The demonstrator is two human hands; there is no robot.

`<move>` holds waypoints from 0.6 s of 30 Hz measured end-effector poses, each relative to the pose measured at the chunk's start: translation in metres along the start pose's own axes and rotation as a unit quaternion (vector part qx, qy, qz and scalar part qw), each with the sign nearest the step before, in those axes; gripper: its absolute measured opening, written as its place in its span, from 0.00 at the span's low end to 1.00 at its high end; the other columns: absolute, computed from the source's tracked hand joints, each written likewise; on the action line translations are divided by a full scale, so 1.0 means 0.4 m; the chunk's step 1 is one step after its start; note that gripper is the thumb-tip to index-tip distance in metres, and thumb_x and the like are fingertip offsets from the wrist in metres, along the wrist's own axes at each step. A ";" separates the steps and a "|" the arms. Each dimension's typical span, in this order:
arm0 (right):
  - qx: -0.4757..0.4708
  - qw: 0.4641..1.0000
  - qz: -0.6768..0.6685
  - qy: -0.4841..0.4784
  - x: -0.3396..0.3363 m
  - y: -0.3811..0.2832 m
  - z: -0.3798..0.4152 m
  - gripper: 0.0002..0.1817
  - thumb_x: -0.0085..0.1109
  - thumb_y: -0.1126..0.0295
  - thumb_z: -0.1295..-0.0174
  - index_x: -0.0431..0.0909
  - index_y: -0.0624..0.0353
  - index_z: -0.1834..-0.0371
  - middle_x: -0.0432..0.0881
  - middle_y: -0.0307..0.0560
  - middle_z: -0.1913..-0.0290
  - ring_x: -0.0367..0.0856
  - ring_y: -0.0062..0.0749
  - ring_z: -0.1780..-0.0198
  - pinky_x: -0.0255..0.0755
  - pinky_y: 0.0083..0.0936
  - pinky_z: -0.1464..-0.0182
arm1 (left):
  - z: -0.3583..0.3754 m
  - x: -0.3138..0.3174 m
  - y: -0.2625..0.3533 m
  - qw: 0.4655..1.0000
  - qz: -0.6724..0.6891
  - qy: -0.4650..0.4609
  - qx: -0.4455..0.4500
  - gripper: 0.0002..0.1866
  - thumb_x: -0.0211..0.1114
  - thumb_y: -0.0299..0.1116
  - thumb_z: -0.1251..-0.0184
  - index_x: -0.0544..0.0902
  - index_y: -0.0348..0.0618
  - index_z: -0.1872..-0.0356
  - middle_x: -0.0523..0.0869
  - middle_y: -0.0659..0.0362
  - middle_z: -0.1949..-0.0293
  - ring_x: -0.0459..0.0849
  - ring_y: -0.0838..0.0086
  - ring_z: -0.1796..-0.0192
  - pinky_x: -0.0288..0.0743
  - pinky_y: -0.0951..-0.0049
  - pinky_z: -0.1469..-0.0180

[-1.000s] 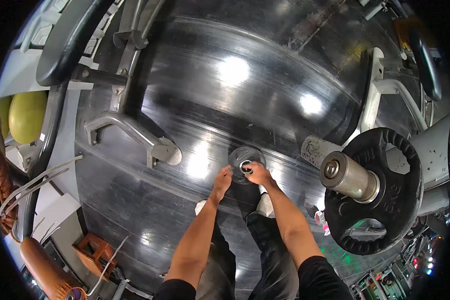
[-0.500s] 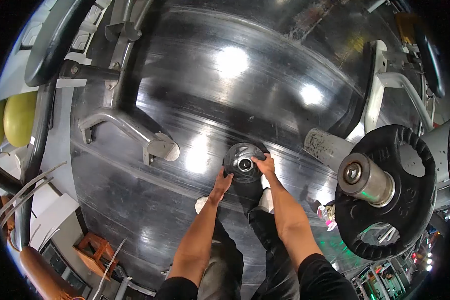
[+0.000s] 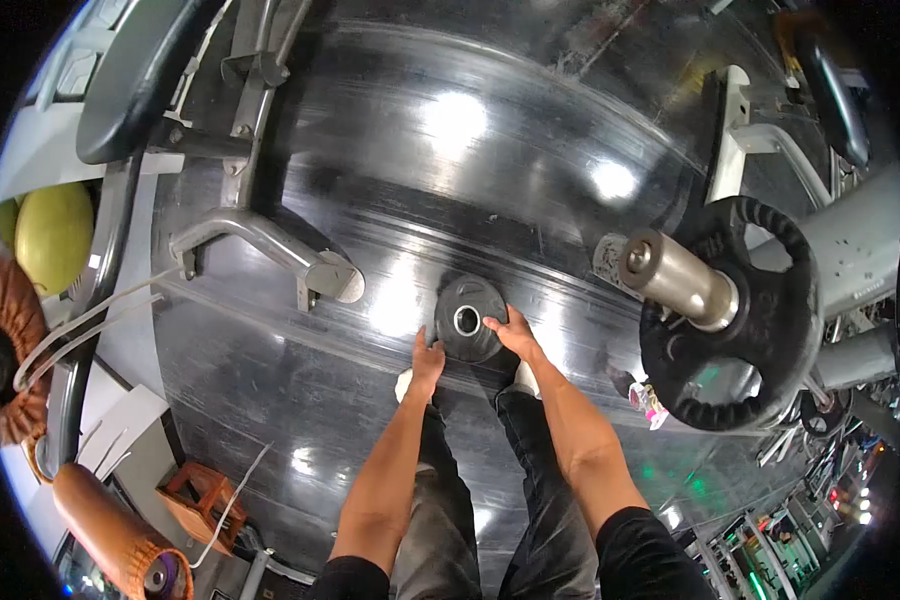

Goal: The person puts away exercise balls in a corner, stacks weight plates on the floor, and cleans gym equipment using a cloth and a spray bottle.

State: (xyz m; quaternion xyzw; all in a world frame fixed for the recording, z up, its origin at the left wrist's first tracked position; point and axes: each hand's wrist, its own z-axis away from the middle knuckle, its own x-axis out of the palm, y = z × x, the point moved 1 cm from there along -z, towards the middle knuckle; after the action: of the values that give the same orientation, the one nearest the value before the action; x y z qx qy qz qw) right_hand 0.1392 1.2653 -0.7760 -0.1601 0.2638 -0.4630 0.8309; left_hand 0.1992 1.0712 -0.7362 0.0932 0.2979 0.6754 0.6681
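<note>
The left hand (image 3: pixel 428 367) is curving, partway open, against the near left edge of the small weight plate (image 3: pixel 472 347); how firmly its fingers are pressing the rim is not showing. The plate is sitting between the two hands, its face turning up toward the wearer. Just across it, the right hand (image 3: pixel 514 334) is pinching the opposite side, thumb lying over the face beside the hole, fingers mostly hiding behind the rim. Whether the plate is resting on the floor (image 3: pixel 310 400) or hanging just above it, I am not able to tell. For a steady hold, the hands would best be bearing equally on opposite edges, with the left fingers tucking under as the right ones seem to be doing.

Well left of the left hand, a smooth, round yellow-green ball (image 3: pixel 55 238) is showing beside a tan padded roll (image 3: pixel 115 525) with a gathered end. Nearer, a grey metal foot (image 3: pixel 335 277) is ending in a flat disc. Between the hands, the dull black plate is framing a pale ring (image 3: pixel 467 334). Right of the right hand, a bigger black plate (image 3: pixel 745 345) with ribbed grips is hanging around a shiny steel bar (image 3: pixel 685 282).
</note>
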 end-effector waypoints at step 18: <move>-0.069 0.923 -0.378 -0.010 -0.175 -0.260 0.918 0.26 0.57 0.66 0.35 0.65 0.65 0.37 0.74 0.45 0.42 0.68 0.27 0.41 0.60 0.25 0.37 | 0.641 -0.240 0.346 0.977 0.153 -0.149 -0.007 0.29 0.49 0.46 0.27 0.65 0.30 0.36 0.67 0.49 0.35 0.63 0.68 0.32 0.53 0.72 0.31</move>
State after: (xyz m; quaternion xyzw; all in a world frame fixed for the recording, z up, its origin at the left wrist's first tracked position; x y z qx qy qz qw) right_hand 0.2529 1.2789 -0.4054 -0.3093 0.2064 -0.7216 0.5839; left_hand 0.2248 1.0601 -0.4307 0.2325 0.1725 0.7501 0.5946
